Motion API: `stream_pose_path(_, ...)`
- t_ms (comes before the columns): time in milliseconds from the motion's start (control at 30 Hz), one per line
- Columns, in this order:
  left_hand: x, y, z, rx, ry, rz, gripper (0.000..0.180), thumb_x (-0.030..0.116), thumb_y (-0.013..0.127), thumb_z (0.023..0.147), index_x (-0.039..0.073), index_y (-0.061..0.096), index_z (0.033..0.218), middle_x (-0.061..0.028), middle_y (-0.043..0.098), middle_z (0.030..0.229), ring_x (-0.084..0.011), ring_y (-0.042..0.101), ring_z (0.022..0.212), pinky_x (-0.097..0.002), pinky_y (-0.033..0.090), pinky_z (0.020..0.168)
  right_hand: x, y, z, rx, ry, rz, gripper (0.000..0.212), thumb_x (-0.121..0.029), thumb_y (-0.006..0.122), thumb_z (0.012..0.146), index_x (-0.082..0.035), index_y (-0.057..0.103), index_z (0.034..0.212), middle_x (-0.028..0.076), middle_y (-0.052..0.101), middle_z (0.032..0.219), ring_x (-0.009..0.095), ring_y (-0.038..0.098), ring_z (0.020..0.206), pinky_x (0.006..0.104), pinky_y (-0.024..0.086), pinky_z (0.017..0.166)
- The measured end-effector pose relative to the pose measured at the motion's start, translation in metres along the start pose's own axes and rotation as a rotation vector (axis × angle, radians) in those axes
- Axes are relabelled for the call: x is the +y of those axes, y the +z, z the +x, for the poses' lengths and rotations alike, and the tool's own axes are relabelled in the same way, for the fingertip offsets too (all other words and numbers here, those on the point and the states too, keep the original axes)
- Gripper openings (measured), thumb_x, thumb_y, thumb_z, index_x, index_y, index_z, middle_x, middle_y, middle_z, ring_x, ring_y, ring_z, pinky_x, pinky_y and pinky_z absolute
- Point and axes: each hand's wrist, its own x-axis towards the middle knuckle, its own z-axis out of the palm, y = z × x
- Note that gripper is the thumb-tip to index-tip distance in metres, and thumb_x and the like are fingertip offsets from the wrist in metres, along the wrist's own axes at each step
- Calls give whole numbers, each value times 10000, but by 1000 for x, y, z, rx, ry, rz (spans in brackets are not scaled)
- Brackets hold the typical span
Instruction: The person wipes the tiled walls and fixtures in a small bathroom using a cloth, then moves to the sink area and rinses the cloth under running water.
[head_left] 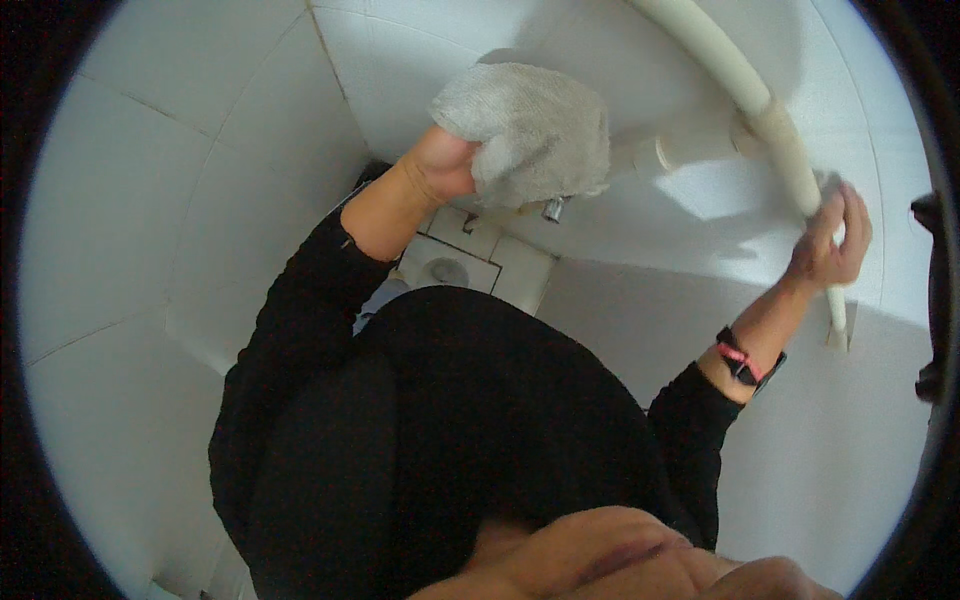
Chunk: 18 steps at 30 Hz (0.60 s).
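A grey, rough-textured cloth [535,130] hangs bunched over my left hand [447,160], which is raised near the wall. The cloth covers my left fingers; the thumb side and wrist show. My right hand [838,240] is out to the right, in front of a white pipe [785,150] on the wall. Its fingers are loosely bent and apart, with no loose object in them; whether they touch the pipe I cannot tell. Just below the cloth, a small metal tap-like fitting [555,208] shows in part.
White tiled walls [150,200] close in around me. A short pale pipe [690,145] joins the long one from the left. Below the left arm are floor tiles with dark joints and a round grey drain-like piece [444,272]. Dark fittings [928,385] stand at the right rim.
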Motion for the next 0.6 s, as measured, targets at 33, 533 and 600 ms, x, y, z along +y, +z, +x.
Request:
stream_pose_path(33,-4,2,0,-1,-21,1,434,289,480,983,38,479,1338,-123,542,1326,-253,555,1188,-426,468,1016,2,3,0,-11,59,27,125,-79,661,835,-52,731,935,115,707,982,219,659,941,329,533,822)
stream_pose_path(533,-238,49,78,-320,215,1860,348,205,612,891,80,569,1213,-108,596,1215,-292,592,1054,-392,474,893,-95,-92,-238,-413,1545,1928,560,-376,567,938,-23,442,1354,109,531,1320,236,528,1198,413,445,999)
stream_pose_path(600,-245,63,76,-235,356,2053,242,167,640,857,60,647,1074,-111,645,1096,-289,621,946,-389,482,823,-87,-115,-229,-276,1718,1972,465,-314,526,963,-30,468,1327,100,548,1295,232,546,1173,413,460,983)
